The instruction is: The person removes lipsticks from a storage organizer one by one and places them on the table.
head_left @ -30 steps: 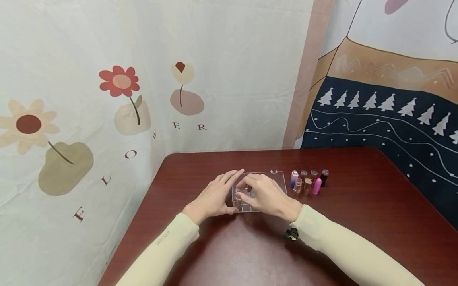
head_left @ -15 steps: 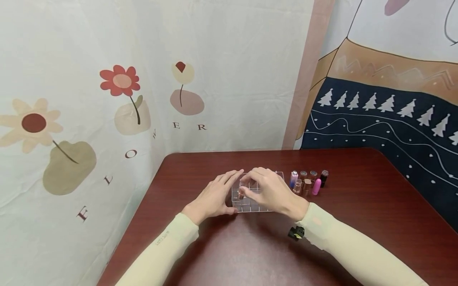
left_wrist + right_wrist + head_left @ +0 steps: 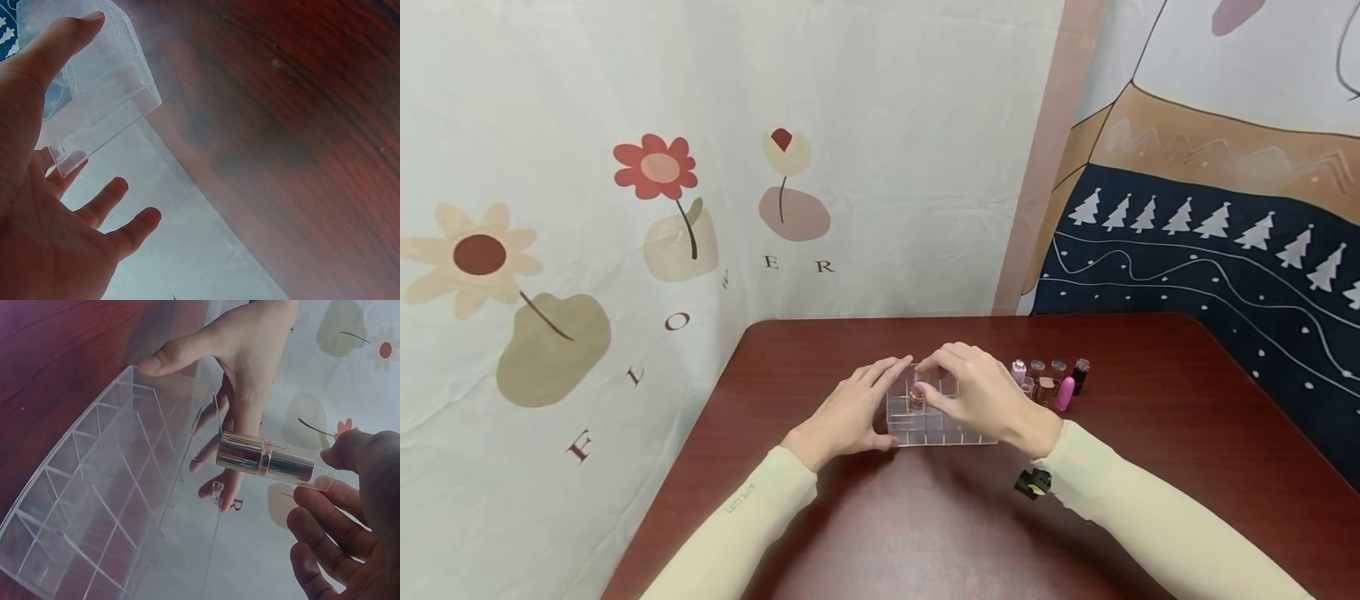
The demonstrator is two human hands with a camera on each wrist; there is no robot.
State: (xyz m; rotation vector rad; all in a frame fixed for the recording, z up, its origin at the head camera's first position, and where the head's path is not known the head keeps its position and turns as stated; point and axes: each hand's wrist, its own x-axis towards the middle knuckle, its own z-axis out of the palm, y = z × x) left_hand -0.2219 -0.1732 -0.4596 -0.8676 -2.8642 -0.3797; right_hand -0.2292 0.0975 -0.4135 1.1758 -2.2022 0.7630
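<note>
My left hand [image 3: 848, 410] holds the left end of a clear plastic divided organizer box [image 3: 936, 435], its thumb at the near corner and its fingers along the far side. In the left wrist view, the thumb lies over the box wall [image 3: 115, 112]. Over the box's left part, my right hand [image 3: 981, 398] pinches a lipstick [image 3: 917, 400] between thumb and index finger. The right wrist view shows the lipstick's shiny rose-gold tube [image 3: 244, 453], with the pinch on its clear end. Its other fingers [image 3: 312, 565] are loosely bent.
Right of the box stands a group of several cosmetic tubes, among them a bright pink one [image 3: 1065, 393], a black one [image 3: 1081, 375] and a brown one [image 3: 1045, 390]. Printed cloth [image 3: 887, 167] hangs behind the dark red table [image 3: 880, 525].
My right hand has shifted right and slightly away from me, bringing the lipstick from the box's near left corner toward its middle. The left hand has stayed in place.
</note>
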